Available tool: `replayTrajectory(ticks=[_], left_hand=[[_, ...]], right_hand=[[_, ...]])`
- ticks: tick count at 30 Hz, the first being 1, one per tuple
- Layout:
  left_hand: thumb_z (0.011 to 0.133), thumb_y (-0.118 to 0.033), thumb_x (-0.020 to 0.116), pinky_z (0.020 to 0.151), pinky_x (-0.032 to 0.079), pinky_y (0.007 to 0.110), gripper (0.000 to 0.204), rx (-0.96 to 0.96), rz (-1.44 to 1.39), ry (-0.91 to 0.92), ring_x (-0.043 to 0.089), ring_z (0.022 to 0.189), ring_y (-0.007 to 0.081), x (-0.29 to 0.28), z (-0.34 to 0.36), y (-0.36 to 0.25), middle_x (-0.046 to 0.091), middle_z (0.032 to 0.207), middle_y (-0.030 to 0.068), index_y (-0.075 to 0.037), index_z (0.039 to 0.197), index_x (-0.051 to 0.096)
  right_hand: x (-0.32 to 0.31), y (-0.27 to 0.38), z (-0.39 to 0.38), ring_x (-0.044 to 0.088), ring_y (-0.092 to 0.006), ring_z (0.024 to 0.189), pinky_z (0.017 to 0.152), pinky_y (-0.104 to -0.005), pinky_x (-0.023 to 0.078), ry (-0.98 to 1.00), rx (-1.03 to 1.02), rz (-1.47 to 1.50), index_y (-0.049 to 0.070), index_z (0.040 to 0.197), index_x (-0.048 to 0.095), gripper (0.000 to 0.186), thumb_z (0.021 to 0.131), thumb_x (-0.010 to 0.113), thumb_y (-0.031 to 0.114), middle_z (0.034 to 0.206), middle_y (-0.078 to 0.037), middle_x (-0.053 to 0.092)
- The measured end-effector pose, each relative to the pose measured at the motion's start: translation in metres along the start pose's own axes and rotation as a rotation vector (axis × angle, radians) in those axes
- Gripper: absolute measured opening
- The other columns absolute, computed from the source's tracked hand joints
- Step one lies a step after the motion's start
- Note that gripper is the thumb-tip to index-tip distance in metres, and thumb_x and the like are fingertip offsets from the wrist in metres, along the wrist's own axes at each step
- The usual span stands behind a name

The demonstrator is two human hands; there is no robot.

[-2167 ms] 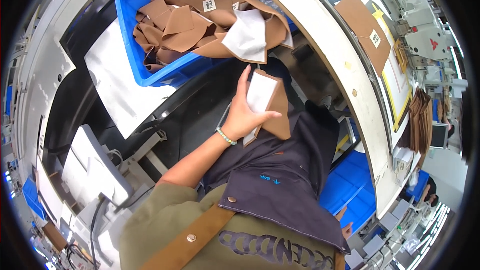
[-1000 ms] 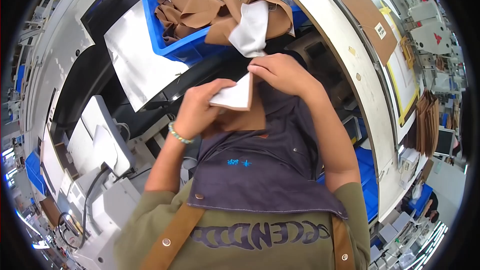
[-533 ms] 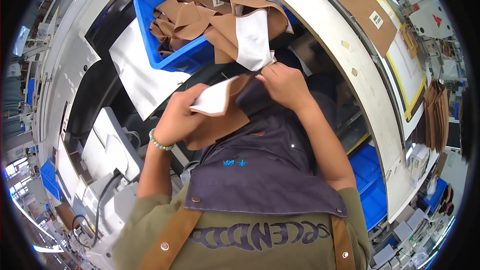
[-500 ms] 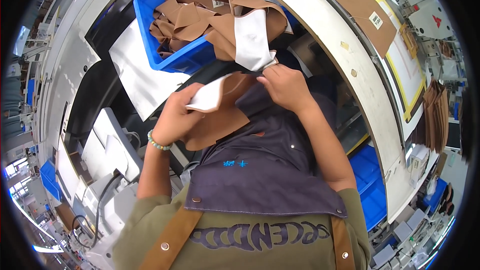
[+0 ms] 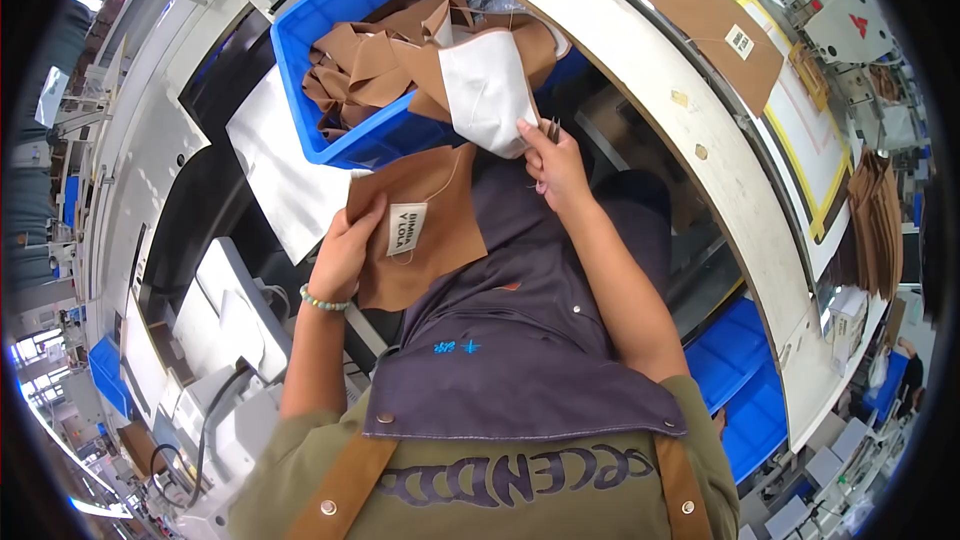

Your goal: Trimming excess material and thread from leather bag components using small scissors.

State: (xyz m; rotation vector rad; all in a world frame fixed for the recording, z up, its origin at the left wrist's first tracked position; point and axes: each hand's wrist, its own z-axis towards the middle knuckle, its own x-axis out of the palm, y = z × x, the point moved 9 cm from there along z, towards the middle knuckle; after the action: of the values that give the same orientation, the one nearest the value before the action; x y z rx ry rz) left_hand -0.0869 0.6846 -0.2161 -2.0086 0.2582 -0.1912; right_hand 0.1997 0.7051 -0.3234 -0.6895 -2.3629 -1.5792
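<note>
Workroom crowded with pale machines (image 5: pixel 835 20), bending round the rim of the view; bright lamps (image 5: pixel 100 508) at lower left. Nearest the middle: labelled brown piece (image 5: pixel 447 245), spread open above the lap, just below the bin, label facing up, loose thread (image 5: pixel 452 178) along its upper part. Gripped at its left edge by the left hand (image 5: pixel 343 255), thumb on the brown face, remaining fingers hidden underneath. Beaded bracelet (image 5: pixel 325 300) at that wrist. Up and to the right, white-faced piece (image 5: pixel 485 85) with brown backing, slightly creased, draped from the bin. Its lower right corner pinched in the right hand (image 5: pixel 557 168), thumb on the white; dark tips of a small tool (image 5: pixel 555 127) beside the fingers, kind unclear. Hands well apart, both closed on material. Behind, blue bin (image 5: pixel 365 147) heaped with folded brown pieces (image 5: pixel 370 60). Dark apron (image 5: pixel 520 390) beneath. To the left, white sheet (image 5: pixel 275 170) partly under the bin; farther down, white equipment (image 5: pixel 235 310) with a black cable. To the right, long white tabletop (image 5: pixel 690 120), curved by the lens. Past its edge, second brown panel (image 5: pixel 710 30), pale label on it, overlapping a yellow-taped sheet (image 5: pixel 805 155). Below that, stack of brown strips (image 5: pixel 873 225). Lower right, blue containers (image 5: pixel 735 365).
</note>
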Motion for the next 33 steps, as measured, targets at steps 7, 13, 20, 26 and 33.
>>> replayTrajectory(ticks=[7, 13, 20, 26, 33], left_hand=[[0.107, -0.024, 0.052, 0.105, 0.05, 0.04, 0.044, 0.051, -0.46, -0.116, 0.061, 0.125, 0.0243, -0.01, -0.017, -0.019, 0.059, 0.139, 0.0115, -0.001, 0.144, 0.047], [0.107, -0.03, 0.052, 0.106, 0.049, 0.042, 0.044, -0.063, -0.644, 0.044, 0.06, 0.124, 0.0259, 0.064, -0.027, 0.004, 0.061, 0.136, 0.0117, -0.002, 0.141, 0.049], [0.111, -0.04, 0.03, 0.108, 0.047, 0.042, 0.051, -0.08, -0.873, 0.062, 0.058, 0.125, 0.0276, 0.087, -0.049, 0.055, 0.057, 0.14, 0.0138, -0.004, 0.144, 0.046], [0.108, -0.04, 0.046, 0.102, 0.052, 0.043, 0.049, -0.039, -0.922, -0.016, 0.062, 0.121, 0.0264, 0.083, -0.071, 0.077, 0.059, 0.136, 0.0142, -0.005, 0.142, 0.048], [0.106, -0.015, 0.054, 0.091, 0.051, 0.029, 0.028, 0.134, -0.475, -0.216, 0.065, 0.105, 0.0125, 0.046, -0.058, 0.082, 0.069, 0.119, 0.0057, 0.003, 0.126, 0.059]], right_hand=[[0.011, 0.178, -0.133, 0.067, -0.0172, 0.076, 0.063, -0.0283, 0.051, -0.315, -1.088, -0.855, -0.001, 0.079, 0.062, 0.02, 0.083, 0.08, 0.005, 0.1, -0.011, 0.071], [0.113, 0.142, -0.212, 0.074, -0.0187, 0.078, 0.06, -0.0318, 0.058, 0.233, -1.228, -1.282, 0.007, 0.072, 0.065, 0.018, 0.078, 0.081, 0.014, 0.122, -0.01, 0.073], [0.144, 0.031, -0.202, 0.07, -0.021, 0.071, 0.058, -0.033, 0.055, 0.478, -1.067, -1.349, 0.01, 0.085, 0.062, 0.016, 0.077, 0.074, 0.017, 0.125, -0.008, 0.069], [0.144, 0.006, -0.216, 0.071, -0.0255, 0.08, 0.066, -0.0351, 0.056, 0.649, -0.911, -1.246, 0.007, 0.093, 0.066, 0.017, 0.082, 0.074, 0.017, 0.123, -0.012, 0.068], [0.045, 0.044, -0.139, 0.065, -0.0231, 0.086, 0.081, -0.0345, 0.051, 0.288, -0.466, -0.825, -0.001, 0.128, 0.062, 0.042, 0.102, 0.056, 0.031, 0.092, -0.012, 0.067]])
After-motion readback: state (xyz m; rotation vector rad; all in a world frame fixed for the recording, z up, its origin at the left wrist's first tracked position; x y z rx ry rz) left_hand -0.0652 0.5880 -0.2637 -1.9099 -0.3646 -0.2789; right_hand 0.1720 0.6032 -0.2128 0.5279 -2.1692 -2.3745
